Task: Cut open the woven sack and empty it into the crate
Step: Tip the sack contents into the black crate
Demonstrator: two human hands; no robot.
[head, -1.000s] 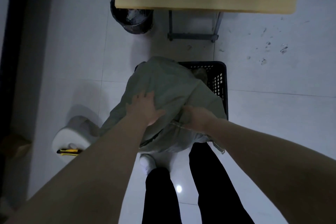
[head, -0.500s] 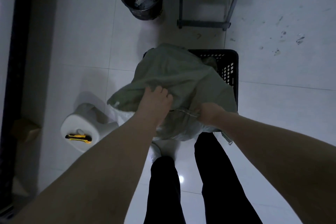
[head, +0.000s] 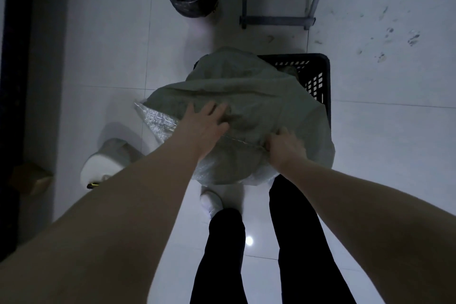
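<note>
Fingers (head: 214, 110) of left hand (head: 202, 127) spread flat on woven sack (head: 249, 91); right hand (head: 286, 149) clenched around its stitched edge, over black crate (head: 303, 57).

Grey-green woven sack (head: 246, 96) with silvery lining; black lattice-sided crate (head: 326, 86); white tiled floor (head: 98, 44); black bin (head: 190, 6); black trousers (head: 296, 234)
</note>
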